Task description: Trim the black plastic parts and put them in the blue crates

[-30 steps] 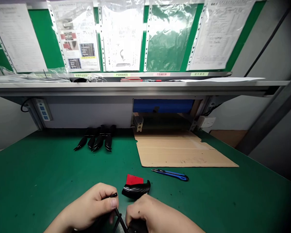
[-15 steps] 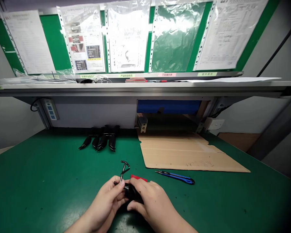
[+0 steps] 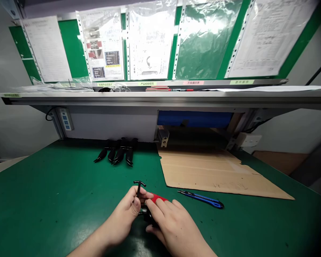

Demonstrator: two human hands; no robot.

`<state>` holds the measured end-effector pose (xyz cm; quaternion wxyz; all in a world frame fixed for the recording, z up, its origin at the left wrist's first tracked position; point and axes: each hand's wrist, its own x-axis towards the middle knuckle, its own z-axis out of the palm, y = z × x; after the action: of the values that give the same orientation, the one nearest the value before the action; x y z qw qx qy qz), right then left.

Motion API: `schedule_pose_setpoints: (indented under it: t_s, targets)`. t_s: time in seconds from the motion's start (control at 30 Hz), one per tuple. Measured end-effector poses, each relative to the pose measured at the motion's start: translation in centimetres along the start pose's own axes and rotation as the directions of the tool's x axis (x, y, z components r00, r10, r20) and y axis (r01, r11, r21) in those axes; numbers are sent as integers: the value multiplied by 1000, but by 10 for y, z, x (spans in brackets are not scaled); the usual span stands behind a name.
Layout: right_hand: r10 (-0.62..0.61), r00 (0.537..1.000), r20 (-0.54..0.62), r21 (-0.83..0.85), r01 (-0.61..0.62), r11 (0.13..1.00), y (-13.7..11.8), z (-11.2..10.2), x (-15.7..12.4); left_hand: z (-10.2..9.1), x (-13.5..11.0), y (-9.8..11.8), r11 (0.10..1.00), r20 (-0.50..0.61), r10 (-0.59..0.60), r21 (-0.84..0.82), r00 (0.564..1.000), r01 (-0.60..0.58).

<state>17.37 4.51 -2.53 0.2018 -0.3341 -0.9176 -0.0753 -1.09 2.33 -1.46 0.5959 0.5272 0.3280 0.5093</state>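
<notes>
Stem (image 3: pixel 138 188), black and T-tipped, juts from the left hand (image 3: pixel 127 212), pinched by thumb and fingers, its long axis roughly away from the person. Just rightward, the right hand (image 3: pixel 176 225) grips a mostly hidden black part (image 3: pixel 149 218); a red piece (image 3: pixel 159 197) shows beyond.

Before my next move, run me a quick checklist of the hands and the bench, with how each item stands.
1. Left hand pinching the black T-headed piece: ok.
2. Right hand on the glossy black part: ok, though the fingers hide much of it.
3. Whether the T-headed piece joins that part: cannot tell, hidden by the hands.
4. Red piece fully in view: not ok, partly covered by the right hand.
5. Blue utility knife apart from both hands: ok.
6. Knife blade retracted: cannot tell, too small.
</notes>
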Motion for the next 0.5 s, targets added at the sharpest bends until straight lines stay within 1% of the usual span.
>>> schedule_pose_setpoints:
  t_s: [0.07,0.13,0.17,0.2,0.27,0.33,0.4,0.43,0.47,0.5]
  targets:
    - [-13,1000,17,133,11,991,2,-6,1,3,-2,2,974,5,-22,-224,1000,22]
    - [-27,999,40,239,16,971,3,-9,2,6,-3,1,901,-28,-75,-429,997,56]
    - [-23,999,50,255,10,967,4,-8,2,8,-3,0,865,-62,-112,-498,992,67]
    - [-9,999,49,241,-3,971,4,-7,3,10,-2,-1,836,-103,-156,-544,982,75]
    - [29,999,18,148,-32,988,4,0,3,16,-1,-3,805,-207,-237,-589,949,73]
    - [57,997,-57,27,-56,998,6,8,4,23,3,-5,786,-291,-286,-616,913,50]
    - [59,985,-159,-72,-71,995,11,14,4,23,10,-5,762,-332,-307,-647,892,22]
    - [64,976,-208,-109,-88,990,15,15,3,18,15,-3,752,-355,-316,-659,880,4]
    - [75,966,-249,-134,-111,985,21,15,2,8,20,2,746,-390,-320,-665,864,-24]
    - [101,955,-280,-145,-146,979,28,15,1,-8,25,9,750,-447,-318,-658,836,-66]
